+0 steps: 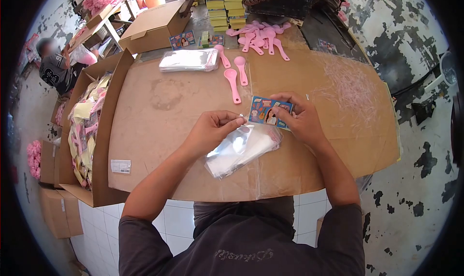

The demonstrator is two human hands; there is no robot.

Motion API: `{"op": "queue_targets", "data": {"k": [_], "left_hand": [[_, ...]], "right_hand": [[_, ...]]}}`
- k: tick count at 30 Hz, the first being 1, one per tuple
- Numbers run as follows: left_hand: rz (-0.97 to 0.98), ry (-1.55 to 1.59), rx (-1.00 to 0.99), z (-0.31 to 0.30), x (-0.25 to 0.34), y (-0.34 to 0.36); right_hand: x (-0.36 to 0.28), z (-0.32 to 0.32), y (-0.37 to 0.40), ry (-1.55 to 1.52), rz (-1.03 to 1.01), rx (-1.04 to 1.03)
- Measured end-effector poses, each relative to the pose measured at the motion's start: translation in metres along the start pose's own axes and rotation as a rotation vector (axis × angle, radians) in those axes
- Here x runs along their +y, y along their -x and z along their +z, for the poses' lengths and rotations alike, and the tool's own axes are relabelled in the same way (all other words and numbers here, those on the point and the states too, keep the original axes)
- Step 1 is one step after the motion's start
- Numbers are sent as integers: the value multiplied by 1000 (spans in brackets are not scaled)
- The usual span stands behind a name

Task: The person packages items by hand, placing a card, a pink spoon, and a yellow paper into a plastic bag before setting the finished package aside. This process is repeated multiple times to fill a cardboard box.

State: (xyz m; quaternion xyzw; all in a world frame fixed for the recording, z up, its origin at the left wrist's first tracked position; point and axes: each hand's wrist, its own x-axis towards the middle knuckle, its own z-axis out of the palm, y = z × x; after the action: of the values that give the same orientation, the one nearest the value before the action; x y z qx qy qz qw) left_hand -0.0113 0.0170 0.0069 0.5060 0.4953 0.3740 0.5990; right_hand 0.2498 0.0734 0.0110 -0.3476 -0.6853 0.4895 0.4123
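My right hand [305, 120] pinches a blue printed card [261, 110] between thumb and fingers, with a picture of a person on it. Close beside the card's left edge, my left hand [210, 128] has its thumb and forefinger pressed together on the edge of a clear plastic bag [237, 141]. Under both hands lies a small stack of clear plastic bags [241, 155]. Just beyond, pink measuring spoons [232, 85] rest on the cardboard-covered table, one of them [241, 71] slightly to the right.
A bundle of clear bags [188, 60] lies behind, near a heap of pink spoons [266, 36] and stacks of yellow-edged cards [225, 7]. Left stands a long carton [108, 145] of packed pieces. Thin plastic strips [350, 89] litter the right side. Another person [55, 68] sits far left.
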Motion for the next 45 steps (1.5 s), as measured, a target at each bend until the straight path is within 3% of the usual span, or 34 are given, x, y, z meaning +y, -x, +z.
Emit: {"op": "queue_targets", "data": {"k": [5, 8, 11, 14, 20, 29, 32, 35, 38, 41, 45], "left_hand": [[66, 89, -12, 0, -11, -2], [49, 99, 9, 2, -8, -1], [112, 23, 10, 5, -9, 1], [160, -113, -19, 9, -11, 5], [207, -8, 4, 8, -14, 4], [209, 113, -66, 8, -2, 10], [231, 124, -52, 4, -6, 8], [234, 95, -11, 4, -6, 9], [214, 75, 11, 4, -5, 10], [230, 63, 16, 3, -4, 10], [253, 67, 17, 0, -11, 6]], "right_hand": [[-3, -1, 0, -129, 16, 69], [3, -2, 1, -27, -45, -17], [0, -8, 0, 349, -144, -220], [-9, 5, 0, 371, -202, -265], [-4, 20, 0, -16, 4, -75], [1, 19, -1, -27, -21, -46], [-9, 22, -2, 256, -238, -186], [-15, 18, -18, 269, -161, -377], [-15, 16, -57, 388, -74, -257], [15, 22, -91, 721, -451, -184], [21, 23, -101, 964, -308, -209]]}}
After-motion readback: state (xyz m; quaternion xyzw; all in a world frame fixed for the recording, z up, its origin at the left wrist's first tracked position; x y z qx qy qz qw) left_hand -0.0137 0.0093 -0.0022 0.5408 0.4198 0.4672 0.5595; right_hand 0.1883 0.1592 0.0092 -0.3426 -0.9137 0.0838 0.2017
